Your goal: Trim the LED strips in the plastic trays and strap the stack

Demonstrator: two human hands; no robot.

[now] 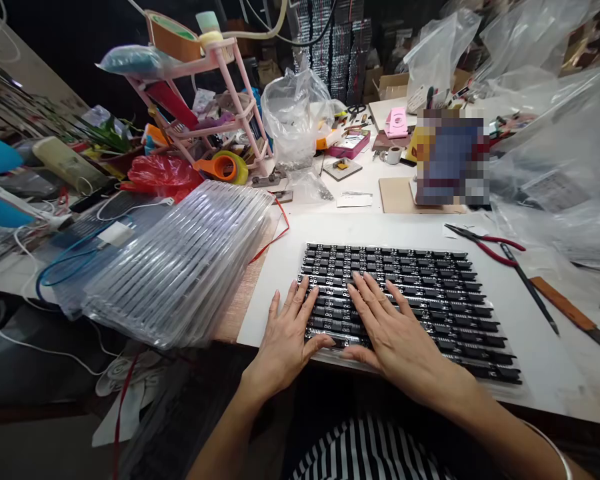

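Observation:
Rows of small black parts with silvery details fill a clear plastic tray (pixel 511 350) on the white work surface before me. My left hand (pixel 286 337) lies over the tray's left edge, its fingers stretched out and touching the parts. Flat on the rows (pixel 430 287) near the middle rests my right hand (pixel 397 333), fingers spread, thumb pointing toward the left hand. Neither hand grips anything. The parts under my palms are hidden.
A tall stack of clear plastic trays (pixel 180 267) stands left. Red-handled pliers (pixel 490 245), a thin black tool (pixel 533 293) and an orange-handled blade (pixel 570 310) lie right. A pink shelf rack (pixel 230 110), clear bags (pixel 297 113) and a tape roll (pixel 393 155) sit farther back.

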